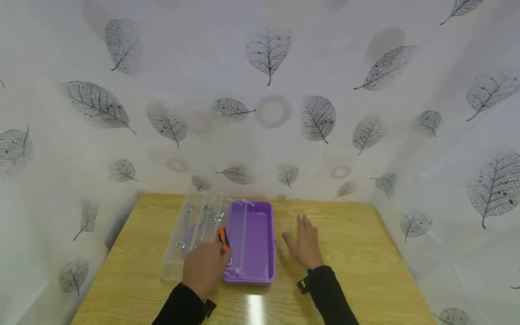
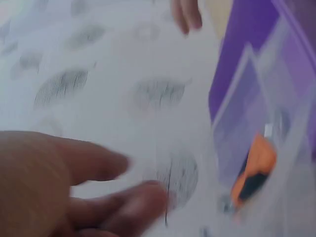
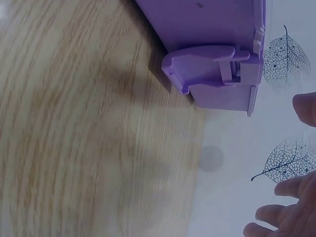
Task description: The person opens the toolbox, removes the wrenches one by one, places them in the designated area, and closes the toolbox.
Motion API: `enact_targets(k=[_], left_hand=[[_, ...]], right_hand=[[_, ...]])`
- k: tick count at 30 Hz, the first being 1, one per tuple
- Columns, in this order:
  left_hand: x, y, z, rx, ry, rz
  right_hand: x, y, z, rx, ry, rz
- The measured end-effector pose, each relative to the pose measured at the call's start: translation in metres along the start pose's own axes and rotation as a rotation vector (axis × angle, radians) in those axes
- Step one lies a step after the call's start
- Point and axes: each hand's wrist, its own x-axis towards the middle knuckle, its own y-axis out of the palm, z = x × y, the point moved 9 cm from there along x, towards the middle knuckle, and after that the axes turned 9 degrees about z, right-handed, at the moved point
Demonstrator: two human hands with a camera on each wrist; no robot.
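Observation:
My left hand (image 1: 205, 268) is over the front of a clear plastic compartment tray (image 1: 172, 266), its thumb and index finger apart in the left wrist view. Just past them lies an adjustable wrench with an orange and black handle (image 2: 256, 168); a gap shows between it and the fingers. Two silver wrenches (image 1: 185, 225) lie in the tray's left compartments, one partly hidden by the hand. The tray overlaps the left part of an open purple plastic box (image 1: 260, 243). Right of the box, my right hand (image 1: 306, 246) hovers with fingers spread, holding nothing.
Beneath everything is a wooden table (image 1: 345, 234). A purple latch (image 3: 202, 69) sticks out from the box's right side. White curtain-like sheeting with leaf prints (image 1: 268, 149) hangs behind and on both sides of the table.

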Motion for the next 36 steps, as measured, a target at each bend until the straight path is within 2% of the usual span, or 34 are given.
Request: enact_targets(k=[1, 4, 9, 13, 19, 20, 22, 29, 32, 36], left_hand=[[0.002, 0.009, -0.007, 0.029, 0.016, 0.040], [0.012, 0.023, -0.023, 0.119, 0.043, 0.068], [0.026, 0.032, -0.032, 0.217, 0.021, 0.136], [0.024, 0.031, -0.027, 0.292, 0.012, 0.161], [0.029, 0.039, -0.017, 0.289, -0.019, 0.105], [0.030, 0.038, -0.016, 0.282, -0.016, 0.086], [0.032, 0.037, -0.015, 0.257, -0.016, 0.089], [0.042, 0.045, -0.007, 0.089, -0.018, 0.243], [0.047, 0.042, -0.004, -0.015, -0.002, 0.222], [0.047, 0.035, -0.001, -0.230, -0.017, 0.154]], right_hand=[[0.000, 0.001, 0.000, 0.001, 0.002, 0.005], [-0.001, 0.005, 0.002, 0.010, 0.008, 0.010], [-0.004, 0.014, 0.007, 0.031, 0.012, 0.030], [-0.007, 0.023, 0.008, 0.045, 0.019, 0.062], [-0.008, 0.028, 0.010, 0.119, 0.002, 0.107], [-0.008, 0.030, 0.010, 0.132, 0.000, 0.120], [-0.008, 0.034, 0.011, 0.156, -0.004, 0.145], [-0.006, 0.034, 0.013, 0.208, 0.006, 0.165], [-0.006, 0.030, 0.015, 0.256, 0.005, 0.156], [-0.008, 0.018, 0.023, 0.355, -0.031, 0.074]])
